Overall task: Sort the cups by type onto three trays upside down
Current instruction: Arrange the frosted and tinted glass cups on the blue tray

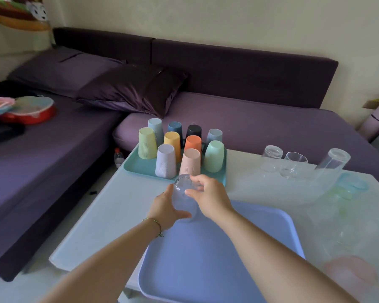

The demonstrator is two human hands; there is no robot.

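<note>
both hands (190,200) hold clear glass (184,197); teal tray (140,166) of plastic cups (165,160) just behind

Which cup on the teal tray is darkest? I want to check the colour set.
The black cup in the back row, between the dark blue cup and a pale grey cup; all the others are pastel or bright.

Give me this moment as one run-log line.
Both hands, left hand and right hand, grip clear glass | over blue tray's far edge | teal tray full of inverted plastic cups
</note>
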